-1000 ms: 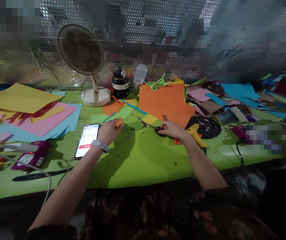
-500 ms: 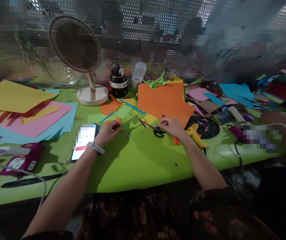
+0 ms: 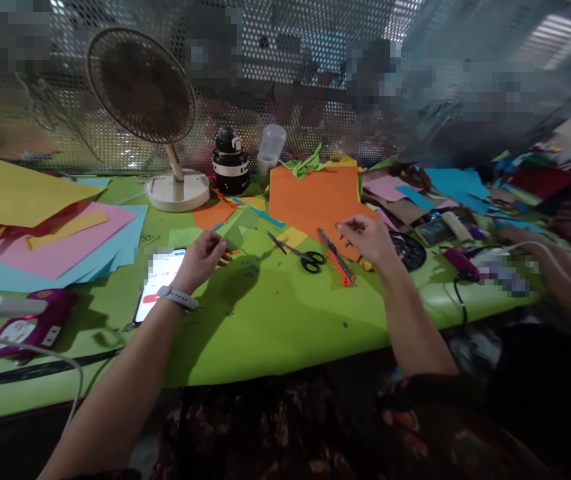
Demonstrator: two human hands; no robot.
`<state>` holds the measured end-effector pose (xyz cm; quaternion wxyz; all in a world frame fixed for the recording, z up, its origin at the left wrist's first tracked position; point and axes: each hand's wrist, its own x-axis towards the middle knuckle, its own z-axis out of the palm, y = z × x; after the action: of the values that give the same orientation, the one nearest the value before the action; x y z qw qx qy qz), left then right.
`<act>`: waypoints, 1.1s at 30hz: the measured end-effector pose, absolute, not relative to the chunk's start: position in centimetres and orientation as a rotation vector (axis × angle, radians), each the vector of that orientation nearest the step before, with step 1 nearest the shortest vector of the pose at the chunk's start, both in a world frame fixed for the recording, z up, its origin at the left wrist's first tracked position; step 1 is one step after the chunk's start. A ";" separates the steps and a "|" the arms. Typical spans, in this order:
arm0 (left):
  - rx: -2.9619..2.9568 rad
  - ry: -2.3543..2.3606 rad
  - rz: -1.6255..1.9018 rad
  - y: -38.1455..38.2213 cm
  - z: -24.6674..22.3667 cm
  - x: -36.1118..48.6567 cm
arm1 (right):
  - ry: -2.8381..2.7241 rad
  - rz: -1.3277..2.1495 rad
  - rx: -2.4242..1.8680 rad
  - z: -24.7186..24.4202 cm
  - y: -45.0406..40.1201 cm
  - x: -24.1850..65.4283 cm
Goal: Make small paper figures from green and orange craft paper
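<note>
My left hand (image 3: pixel 206 255), with a pale watch band on the wrist, is closed, and a green paper piece (image 3: pixel 239 223) appears pinched at its fingertips. The hand hovers beside a lit phone (image 3: pixel 158 280). My right hand (image 3: pixel 368 239) hangs over the corner of a large orange paper (image 3: pixel 310 193), its fingers loosely bent and nothing visible in them. Just left of it lies an orange-and-black utility knife (image 3: pixel 336 259). Black-handled scissors (image 3: pixel 310 261) rest left of the knife, blades toward the back. My right hand mostly covers a yellow tool (image 3: pixel 366 265).
A fan (image 3: pixel 178 190), a black bottle (image 3: pixel 230 163) and a clear container (image 3: pixel 271 143) stand behind. Coloured papers (image 3: pixel 20 193) pile up at left, near a purple box (image 3: pixel 40 323) with a cable. A black round tray (image 3: pixel 412 251) lies right. Another person's arm (image 3: pixel 560 273) reaches in at right.
My right hand has lifted and moved right, uncovering the utility knife and covering the yellow tool. Green paper now shows raised by my left fingers. The view has shifted slightly.
</note>
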<state>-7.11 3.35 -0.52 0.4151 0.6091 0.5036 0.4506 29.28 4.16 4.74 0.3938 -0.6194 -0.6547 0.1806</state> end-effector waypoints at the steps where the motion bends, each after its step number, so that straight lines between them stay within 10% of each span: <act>1: 1.514 1.264 1.133 3.4 -0.5 -7.1 | -1.652 0.419 -1.572 5.2 3.8 29.6; 33: 1.561 1.122 1.071 3.0 -0.1 -7.2 | -1.738 -0.227 -2.365 -1.2 -1.7 37.5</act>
<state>-7.17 2.99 -0.07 0.4531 0.6323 0.4545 0.4339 37.51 -1.71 -1.19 0.0988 -0.7996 -0.5874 -0.0767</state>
